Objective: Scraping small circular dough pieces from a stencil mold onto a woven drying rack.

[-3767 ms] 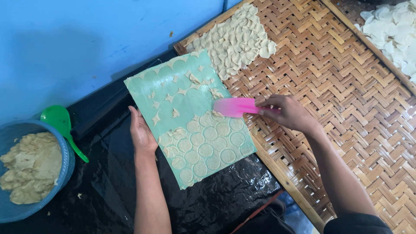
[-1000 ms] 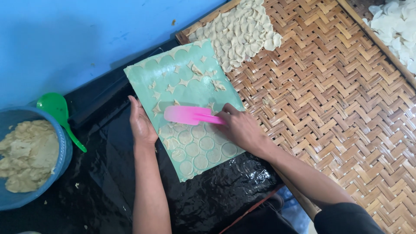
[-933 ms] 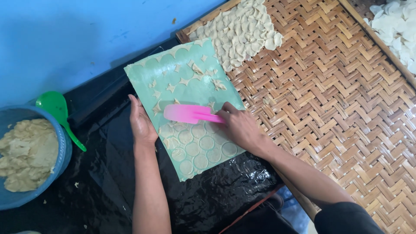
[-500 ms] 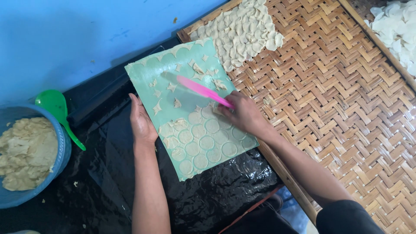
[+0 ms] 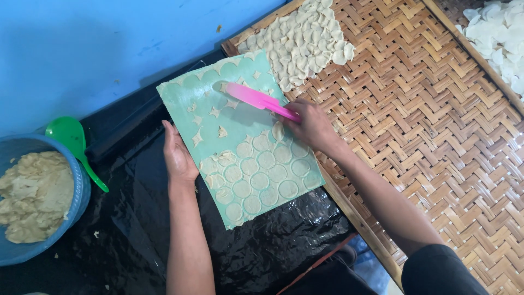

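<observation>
While the left hand (image 5: 179, 155) lies open and flat against the left edge of a green mat (image 5: 240, 134), the right hand (image 5: 311, 127) is closed around the handle of a pink scraper (image 5: 256, 98), whose blade rests on the far part of the mat. Round dough discs (image 5: 262, 175) cover the near half of the mat, and small star-shaped scraps dot the far half. The mat lies on black plastic sheeting (image 5: 136, 235) spread over the work surface. To the right, a woven bamboo tray (image 5: 436, 120) holds a heap of cut pale discs (image 5: 305, 38) at its far left corner. At the left edge sits a blue bowl (image 5: 82, 191) of dough, with a green spoon (image 5: 73, 142) just beside it. A blue wall (image 5: 109, 43) rises behind.
</observation>
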